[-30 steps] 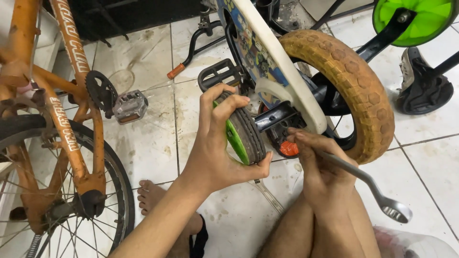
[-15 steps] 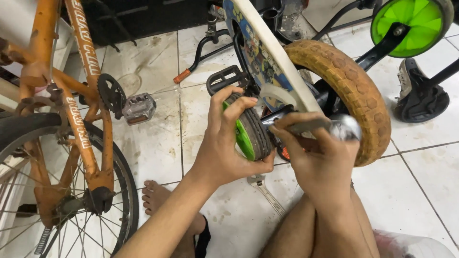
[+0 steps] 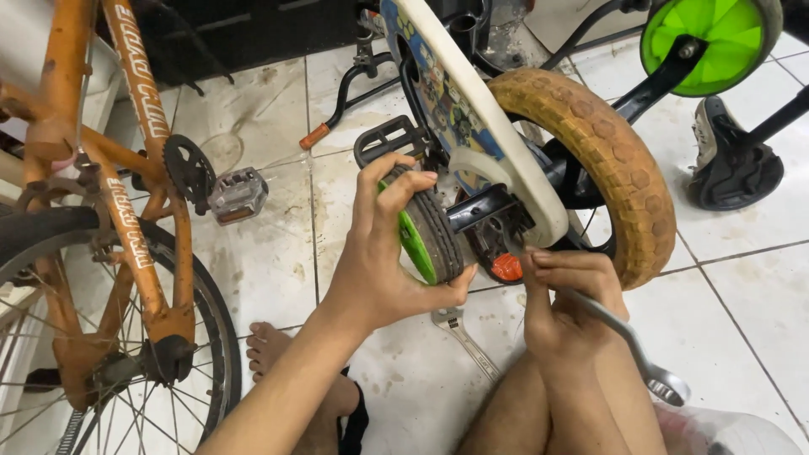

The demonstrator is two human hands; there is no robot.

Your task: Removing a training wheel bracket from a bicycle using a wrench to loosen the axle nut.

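On the tiled floor, a small children's bicycle lies upturned so its rear end faces the person, which puts the axle area within easy reach of both hands. The left hand is wrapped around the small training wheel, black-tyred with a green hub, fingers curled over the top and thumb underneath, apparently steadying it so it cannot swing on its black bracket. The right hand is closed around a silver wrench, whose free ring end sticks out toward the person's knee; the working end is hidden under the fingers, close to the orange reflector and the axle, so I cannot tell whether it sits on a nut. Just behind, the tan rear tyre and the white chain guard crowd the spot, which may explain the tight, low grip. A second wrench lies on the floor between the two forearms, kept within reach. A second green training wheel stands up at the far side. An orange bicycle stands to the left, its pedal well apart from the hands, and a bare foot rests beneath the left forearm.
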